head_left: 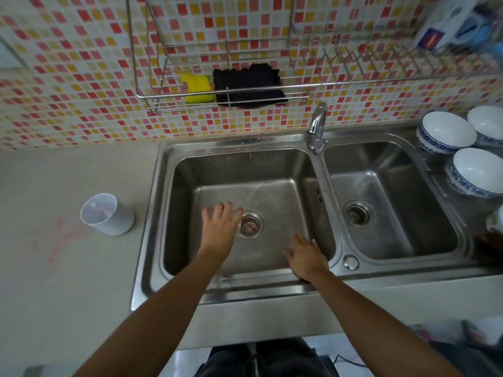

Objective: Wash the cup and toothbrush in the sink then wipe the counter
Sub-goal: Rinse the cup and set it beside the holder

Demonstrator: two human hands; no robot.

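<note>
Head view of a two-basin steel sink (160, 213) set in a pale surface (68, 281). Both hands are extended over the left basin. The left hand (220, 227) hovers palm down with its fingers (227, 208) spread and empty, the fingertips just beside the drain strainer (251, 223). The right hand (306, 258) lies lower, near the basin's front right corner, fingers (299, 238) likewise open and holding nothing.

The white cup (107, 214) stands upright on the surface to the left of the sink, well apart from both hands; a pinkish object, too blurred to identify, shows faintly inside it. Faint red marks (58, 235) lie on the surface just left of the cup.

A tap (318, 123) rises behind the divider between basins. On the wall rack (217, 96) above sit a yellow sponge (197, 88) and a dark cloth (249, 85), side by side. Three blue-and-white bowls (446, 131) rest at the right of the sink.
</note>
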